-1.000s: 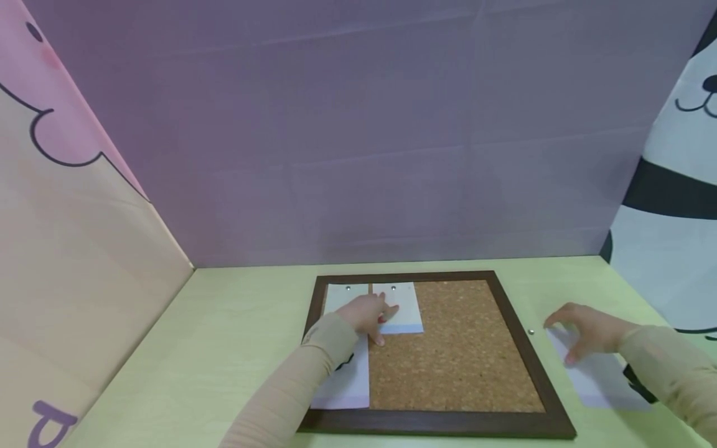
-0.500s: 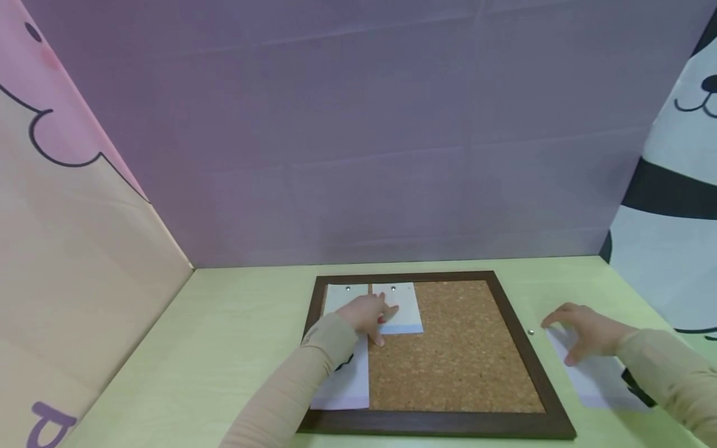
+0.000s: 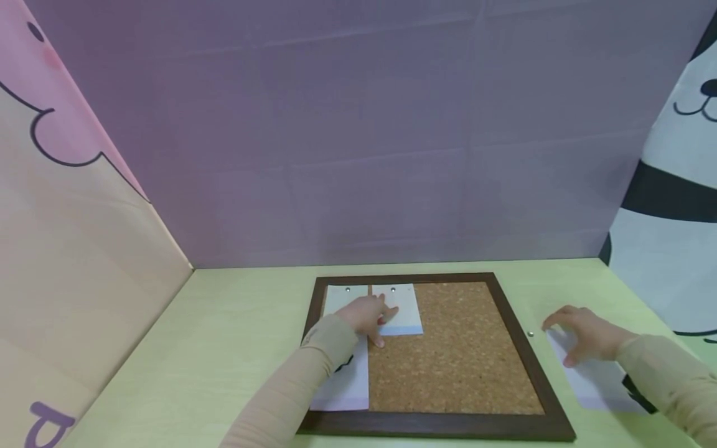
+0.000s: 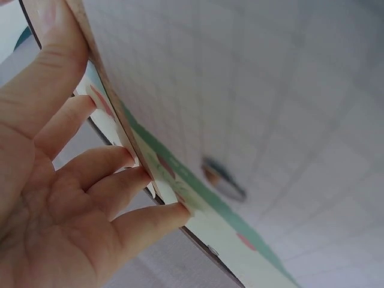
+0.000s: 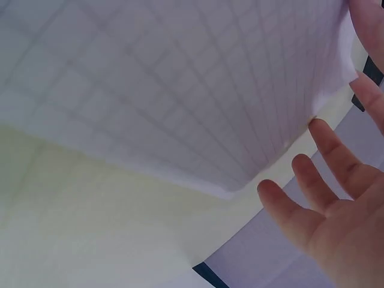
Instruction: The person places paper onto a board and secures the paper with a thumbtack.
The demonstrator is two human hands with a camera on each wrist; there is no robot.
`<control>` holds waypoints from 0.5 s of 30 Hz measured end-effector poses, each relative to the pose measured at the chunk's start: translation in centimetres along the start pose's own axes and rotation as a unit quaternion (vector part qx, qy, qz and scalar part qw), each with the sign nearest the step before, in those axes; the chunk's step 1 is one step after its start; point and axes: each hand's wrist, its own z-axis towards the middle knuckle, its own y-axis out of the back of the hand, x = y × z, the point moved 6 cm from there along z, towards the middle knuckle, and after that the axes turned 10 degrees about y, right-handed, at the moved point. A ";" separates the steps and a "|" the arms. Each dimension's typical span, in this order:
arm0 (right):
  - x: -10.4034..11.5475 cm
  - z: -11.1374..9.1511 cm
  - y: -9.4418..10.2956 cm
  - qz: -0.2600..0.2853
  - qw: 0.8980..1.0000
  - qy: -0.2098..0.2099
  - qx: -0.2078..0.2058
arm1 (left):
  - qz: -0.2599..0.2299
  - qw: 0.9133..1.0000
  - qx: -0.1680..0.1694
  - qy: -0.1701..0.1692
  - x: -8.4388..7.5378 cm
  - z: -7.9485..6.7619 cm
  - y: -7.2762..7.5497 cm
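Observation:
My left hand (image 3: 366, 314) rests spread over two white papers on a cork board (image 3: 459, 354). The longer sheet (image 3: 344, 392) runs down the board's left side. Beside it lies a short sheet (image 3: 411, 311) with a blue lower edge. Each has a silver pin near its top. Fingertips (image 4: 180, 216) touch down at the papers in the left wrist view, where a gridded sheet (image 4: 288, 90) fills the right. Right of the board, my right hand (image 3: 588, 333) arches over the upper end of another white sheet (image 3: 596, 382), thumb and forefinger apart at its edges.
A dark wooden frame (image 3: 437, 425) borders the cork. One loose silver pin (image 3: 530, 334) lies on the pale table (image 3: 224, 348) between frame and right sheet. Printed cloth walls stand left and right, with a purple cloth (image 3: 370, 137) behind.

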 end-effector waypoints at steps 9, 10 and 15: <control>0.0 -0.4 0.0 -0.024 0.995 0.084 -0.041 | -0.013 1.000 0.001 0.009 0.0 -0.2 0.1; 0.1 -0.4 0.1 -0.029 0.994 0.091 -0.047 | -0.014 1.000 0.001 0.009 0.0 -0.3 0.1; -0.2 -0.6 -0.1 0.011 0.998 0.062 -0.026 | -0.014 1.000 0.005 0.002 0.0 -0.4 0.1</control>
